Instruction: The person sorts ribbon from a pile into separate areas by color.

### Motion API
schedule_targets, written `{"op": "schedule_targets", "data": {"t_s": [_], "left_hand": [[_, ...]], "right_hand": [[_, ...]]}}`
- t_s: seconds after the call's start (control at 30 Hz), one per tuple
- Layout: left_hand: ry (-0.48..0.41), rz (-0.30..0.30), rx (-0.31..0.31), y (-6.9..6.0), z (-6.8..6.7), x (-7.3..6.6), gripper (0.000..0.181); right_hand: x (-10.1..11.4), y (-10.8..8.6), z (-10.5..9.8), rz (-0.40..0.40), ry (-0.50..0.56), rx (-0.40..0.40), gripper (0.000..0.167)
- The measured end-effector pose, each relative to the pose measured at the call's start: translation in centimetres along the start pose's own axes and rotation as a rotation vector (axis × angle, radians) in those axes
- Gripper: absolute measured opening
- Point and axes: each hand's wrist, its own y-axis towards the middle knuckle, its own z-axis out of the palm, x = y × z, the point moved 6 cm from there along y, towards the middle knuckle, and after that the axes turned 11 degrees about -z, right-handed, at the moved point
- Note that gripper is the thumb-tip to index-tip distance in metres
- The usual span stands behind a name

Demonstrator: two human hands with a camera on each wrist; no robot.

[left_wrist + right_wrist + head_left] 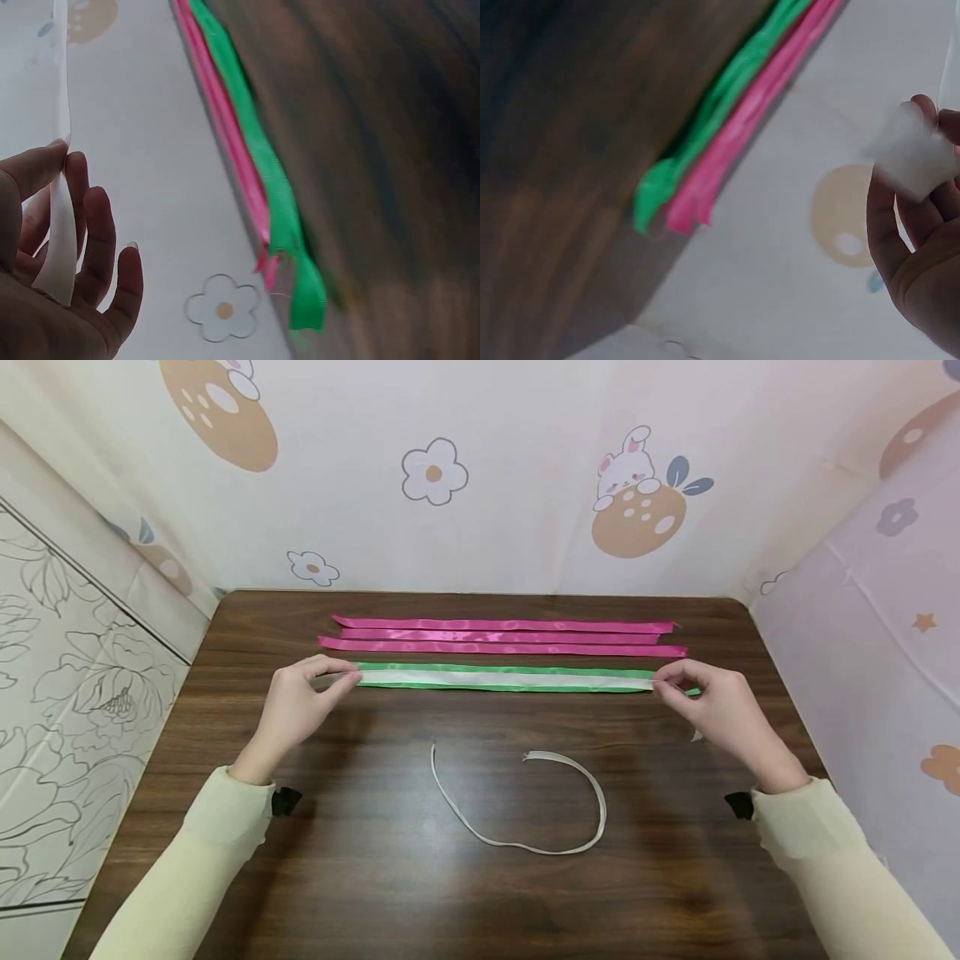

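Observation:
A white ribbon (510, 678) is stretched sideways between my two hands, in line with the green ribbons (382, 667) behind it. My left hand (300, 702) pinches one end between thumb and fingers; in the left wrist view the tail of the white ribbon (64, 247) hangs across the palm. At the other end, my right hand (720, 710) pinches the ribbon, its loose tail (911, 154) blurred in the right wrist view. Both wrist views show the held ribbon raised, apart from the green ribbons (262, 165). How many green strips lie there is partly hidden.
Three pink ribbons (495, 647) lie side by side near the back of the brown wooden table (337, 860). Another white ribbon (600, 810) curves loosely in front of the hands. A patterned curtain (510, 510) hangs behind the table.

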Motion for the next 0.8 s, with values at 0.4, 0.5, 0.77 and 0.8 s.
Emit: {"op": "schedule_targets", "data": {"t_s": [0.4,0.5,0.77,0.8], "left_hand": [[0.056,-0.110,0.103,0.0,2.0,3.5,0.014],[0.081,-0.134,0.127,0.0,2.6,4.3,0.016],[0.122,-0.180,0.182,-0.1,3.9,5.7,0.020],[0.126,-0.183,0.185,-0.1,4.0,5.8,0.020]], "right_hand": [[-4.5,-1.5,2.8,0.175,0.071,0.146,0.016],[-5.4,-1.8,3.2,0.211,0.080,0.180,0.021],[-7.4,-2.5,4.2,0.263,0.054,0.229,0.028],[-7.6,-2.6,4.3,0.268,0.046,0.232,0.028]]}}
